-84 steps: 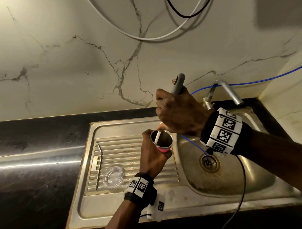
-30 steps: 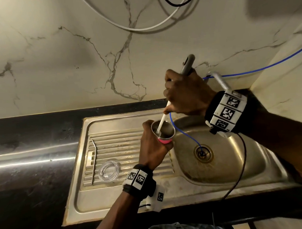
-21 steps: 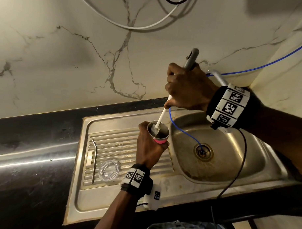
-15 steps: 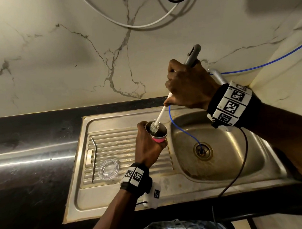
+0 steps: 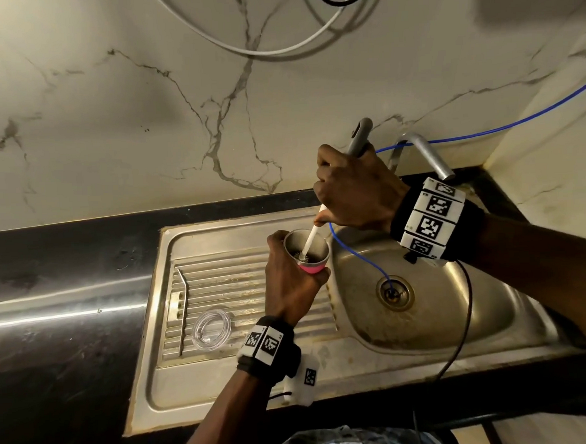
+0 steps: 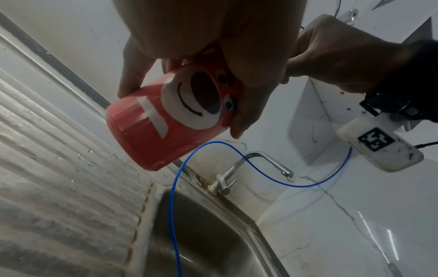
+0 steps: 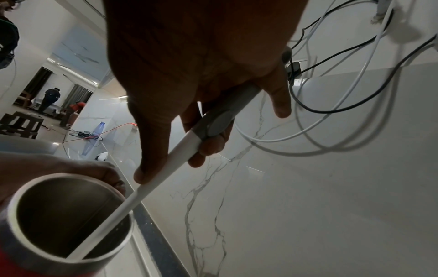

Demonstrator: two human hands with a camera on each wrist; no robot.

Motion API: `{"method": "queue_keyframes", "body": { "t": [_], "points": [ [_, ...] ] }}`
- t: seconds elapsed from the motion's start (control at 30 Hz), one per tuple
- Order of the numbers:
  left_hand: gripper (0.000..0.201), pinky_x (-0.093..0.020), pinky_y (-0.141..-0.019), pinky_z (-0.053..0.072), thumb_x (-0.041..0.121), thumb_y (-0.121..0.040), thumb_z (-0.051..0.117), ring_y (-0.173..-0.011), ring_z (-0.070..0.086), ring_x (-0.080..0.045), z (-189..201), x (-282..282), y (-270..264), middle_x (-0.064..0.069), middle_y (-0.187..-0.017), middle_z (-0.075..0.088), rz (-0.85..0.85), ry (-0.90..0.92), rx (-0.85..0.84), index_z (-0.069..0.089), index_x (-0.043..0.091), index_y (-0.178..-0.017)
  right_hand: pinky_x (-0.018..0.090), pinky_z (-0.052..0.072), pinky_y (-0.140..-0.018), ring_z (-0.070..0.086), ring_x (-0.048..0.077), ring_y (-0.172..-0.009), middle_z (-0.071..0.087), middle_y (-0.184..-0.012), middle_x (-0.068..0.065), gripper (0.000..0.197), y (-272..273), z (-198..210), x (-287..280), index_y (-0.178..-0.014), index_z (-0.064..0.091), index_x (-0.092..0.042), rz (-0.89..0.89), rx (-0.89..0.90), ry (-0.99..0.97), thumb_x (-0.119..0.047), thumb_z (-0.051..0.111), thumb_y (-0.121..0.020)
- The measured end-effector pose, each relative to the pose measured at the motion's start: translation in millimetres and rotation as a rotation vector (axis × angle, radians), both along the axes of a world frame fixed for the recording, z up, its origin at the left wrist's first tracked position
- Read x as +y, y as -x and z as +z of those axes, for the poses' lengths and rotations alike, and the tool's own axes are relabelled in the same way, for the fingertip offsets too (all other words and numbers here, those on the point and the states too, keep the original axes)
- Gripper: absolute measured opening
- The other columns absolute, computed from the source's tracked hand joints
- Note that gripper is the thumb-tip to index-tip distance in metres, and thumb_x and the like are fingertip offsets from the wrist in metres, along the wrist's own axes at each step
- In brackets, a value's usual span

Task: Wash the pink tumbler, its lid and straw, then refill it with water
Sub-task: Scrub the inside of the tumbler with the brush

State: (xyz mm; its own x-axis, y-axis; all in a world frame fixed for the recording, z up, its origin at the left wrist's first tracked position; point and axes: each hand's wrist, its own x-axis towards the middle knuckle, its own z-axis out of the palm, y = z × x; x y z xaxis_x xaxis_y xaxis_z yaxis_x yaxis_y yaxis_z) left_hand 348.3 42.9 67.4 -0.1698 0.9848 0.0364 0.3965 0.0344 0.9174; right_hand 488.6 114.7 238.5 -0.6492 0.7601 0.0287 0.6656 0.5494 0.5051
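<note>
Scrubbing looks midway: left hand [image 5: 288, 281] wraps the pink tumbler [image 5: 306, 251] above the drainboard, right hand [image 5: 353, 189] grips the bottle brush [image 5: 310, 237] inside it, while lid [image 5: 211, 329] and straw [image 5: 182, 308] wait left, refilling undone.

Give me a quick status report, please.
Left hand holds tumbler; right hand works brush inside. Lid, straw on drainboard. Nothing blocking.

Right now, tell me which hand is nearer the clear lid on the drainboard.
Left. The left hand holds the pink tumbler just right of the clear lid; the right hand, gripping the brush, is farther back toward the tap.
</note>
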Motion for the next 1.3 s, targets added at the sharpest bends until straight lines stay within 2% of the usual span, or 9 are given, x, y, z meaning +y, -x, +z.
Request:
{"method": "queue_keyframes", "body": {
  "t": [0.13, 0.27, 0.37, 0.47, 0.7, 0.93, 1.13, 1.23, 1.3],
  "points": [
    [0.082, -0.003, -0.075, 0.048, 0.014, -0.069, 0.098, -0.100, 0.067, -0.004, -8.0, 1.4, 8.8, 0.008, -0.115, 0.068, 0.018, 0.009, -0.007, 0.041, 0.029, -0.127, 0.044, 0.045, -0.069, 0.052, 0.026, -0.104, 0.062, -0.080, 0.003, 0.055, -8.9, 16.2, 7.1, -0.085, 0.069, -0.011, 0.020, 0.010, -0.099, -0.065, 0.061, -0.091],
    [0.082, -0.003, -0.074, 0.047, 0.015, -0.070, 0.098, -0.097, 0.066, -0.002, -11.4, 1.1, 13.7, 0.009, -0.114, 0.066, 0.017, 0.018, 0.013, 0.040, 0.029, -0.126, 0.046, 0.050, -0.073, 0.053, 0.025, -0.109, 0.066, -0.084, 0.003, 0.060, -15.8, 25.6, 11.0, -0.089, 0.069, -0.011, -0.007, -0.023, -0.112, -0.070, 0.056, -0.091],
    [0.081, -0.002, -0.072, 0.046, 0.016, -0.069, 0.098, -0.093, 0.064, 0.006, -5.2, 4.4, 7.1, 0.012, -0.110, 0.067, 0.022, 0.007, -0.002, 0.040, 0.032, -0.123, 0.047, 0.047, -0.072, 0.051, 0.027, -0.104, 0.060, -0.079, 0.003, 0.051, -9.7, 14.0, 1.3, -0.084, 0.069, -0.011, 0.005, -0.021, -0.059, -0.062, 0.064, -0.090],
    [0.083, -0.006, -0.071, 0.048, 0.015, -0.069, 0.098, -0.094, 0.065, 0.002, -0.4, 9.2, 2.2, 0.011, -0.110, 0.066, 0.000, -0.005, 0.003, 0.038, 0.032, -0.124, 0.052, 0.050, -0.074, 0.050, 0.027, -0.102, 0.062, -0.081, 0.005, 0.038, -4.4, 1.9, -6.1, -0.085, 0.069, -0.011, 0.009, -0.050, -0.020, -0.048, 0.069, -0.091],
    [0.079, -0.001, -0.077, 0.046, 0.011, -0.069, 0.098, -0.100, 0.067, 0.001, -14.3, 9.1, 22.2, 0.011, -0.114, 0.069, 0.039, -0.002, 0.033, 0.044, 0.030, -0.124, 0.047, 0.048, -0.071, 0.052, 0.026, -0.105, 0.064, -0.081, 0.002, 0.052, -12.1, 23.2, 4.3, -0.085, 0.070, -0.013, 0.005, 0.013, -0.113, -0.065, 0.064, -0.089],
    [0.083, 0.002, -0.072, 0.042, 0.014, -0.067, 0.098, -0.093, 0.060, 0.007, -6.6, 14.4, 14.3, 0.016, -0.106, 0.062, 0.033, -0.001, 0.035, 0.039, 0.030, -0.124, 0.050, 0.045, -0.073, 0.050, 0.027, -0.107, 0.064, -0.084, 0.002, 0.045, -2.4, -0.2, -6.0, -0.090, 0.071, -0.015, 0.019, 0.003, 0.014, -0.059, 0.064, -0.091],
    [0.082, -0.001, -0.075, 0.045, 0.008, -0.068, 0.098, -0.096, 0.064, 0.009, -19.0, 12.9, 25.7, 0.014, -0.111, 0.069, 0.047, 0.024, 0.032, 0.041, 0.034, -0.120, 0.044, 0.036, -0.066, 0.051, 0.025, -0.106, 0.063, -0.081, 0.000, 0.051, -10.9, 16.6, -0.7, -0.085, 0.070, -0.016, 0.049, 0.034, -0.066, -0.066, 0.063, -0.088],
    [0.085, -0.001, -0.077, 0.046, 0.010, -0.067, 0.099, -0.098, 0.064, 0.002, -18.8, 12.6, 29.3, 0.009, -0.115, 0.069, 0.046, 0.033, 0.039, 0.040, 0.030, -0.126, 0.045, 0.044, -0.069, 0.052, 0.025, -0.107, 0.064, -0.083, 0.001, 0.053, -12.5, 25.2, -1.4, -0.086, 0.069, -0.015, 0.033, 0.026, -0.073, -0.067, 0.061, -0.089],
    [0.084, 0.000, -0.077, 0.045, 0.009, -0.067, 0.098, -0.097, 0.064, 0.005, -15.8, 13.4, 26.0, 0.012, -0.112, 0.069, 0.042, 0.023, 0.034, 0.040, 0.029, -0.125, 0.047, 0.045, -0.071, 0.050, 0.026, -0.108, 0.064, -0.085, 0.002, 0.051, -8.5, 22.7, -7.1, -0.089, 0.070, -0.014, 0.022, 0.000, -0.026, -0.063, 0.061, -0.091]
  ]
}}
